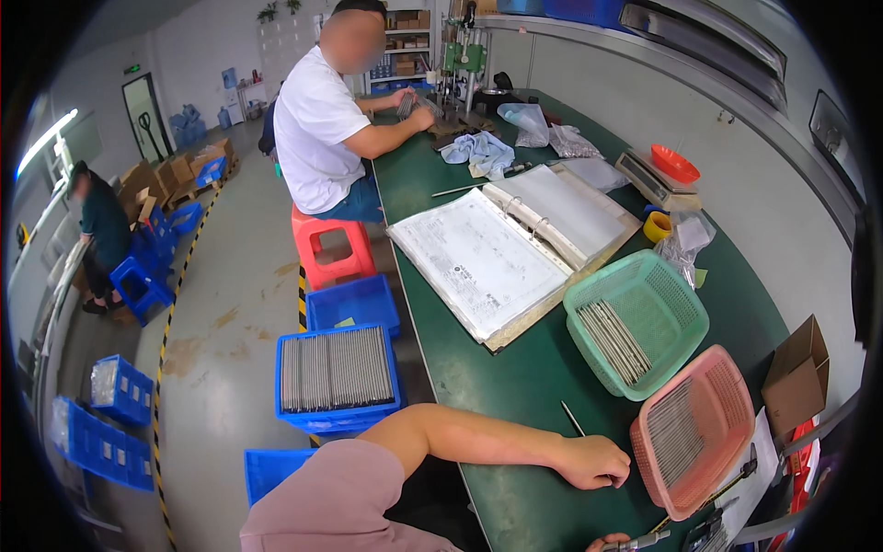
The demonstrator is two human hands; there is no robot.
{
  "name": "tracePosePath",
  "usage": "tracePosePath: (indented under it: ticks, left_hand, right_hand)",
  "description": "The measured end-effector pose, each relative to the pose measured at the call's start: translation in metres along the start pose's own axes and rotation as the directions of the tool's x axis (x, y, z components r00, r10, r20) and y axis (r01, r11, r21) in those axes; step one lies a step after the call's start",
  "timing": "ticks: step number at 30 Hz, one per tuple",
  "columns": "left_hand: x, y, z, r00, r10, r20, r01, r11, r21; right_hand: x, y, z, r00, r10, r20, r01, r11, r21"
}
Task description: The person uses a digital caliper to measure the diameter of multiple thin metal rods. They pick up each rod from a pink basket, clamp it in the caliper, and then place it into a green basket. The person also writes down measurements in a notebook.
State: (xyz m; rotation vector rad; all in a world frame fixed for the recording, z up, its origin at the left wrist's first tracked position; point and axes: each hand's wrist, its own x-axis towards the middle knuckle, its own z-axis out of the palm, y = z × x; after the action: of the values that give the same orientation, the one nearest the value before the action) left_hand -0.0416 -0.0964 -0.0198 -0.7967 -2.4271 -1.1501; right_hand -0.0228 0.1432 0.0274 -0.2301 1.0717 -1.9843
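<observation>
My left hand [593, 462] is curled palm-down over the green table, just left of a pink basket [655, 460]. What its fingers hold, if anything, is hidden. A thin metal rod [572, 418] lies behind that hand, its near end close to the knuckles. Many similar rods [681, 437] lie in the pink basket. At the lower edge, only the fingers of my right hand [607, 543] show, closed around a silver metal tool [636, 542] that is partly cut off. A green basket [635, 262] farther away holds a row of pale rods [614, 342].
An open ring binder [487, 258] covers the middle of the green table [460, 373]. A scale [658, 182] bears a red bowl [675, 163]. A cardboard box [796, 375] stands right. A blue crate [338, 419] of rods sits left. A co-worker [317, 120] handles rods at the far end.
</observation>
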Motion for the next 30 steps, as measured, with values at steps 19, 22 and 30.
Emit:
tracePosePath:
  ticks: [19, 22, 30]
  left_hand:
    - [-0.004, 0.077, 0.012, 0.908, 0.366, -0.204, -0.397, 0.908, -0.137]
    - [-0.004, 0.076, 0.012, 0.91, 0.362, -0.203, -0.392, 0.911, -0.132]
    - [-0.008, 0.056, 0.024, 0.932, 0.319, -0.171, -0.327, 0.945, -0.017]
  right_hand:
    - [0.008, 0.007, 0.008, 0.968, -0.177, -0.18, 0.11, 0.936, -0.334]
    - [0.009, 0.008, 0.005, 0.968, -0.19, -0.165, 0.123, 0.929, -0.348]
    - [0.009, 0.006, 0.02, 0.959, -0.168, -0.229, 0.076, 0.929, -0.363]
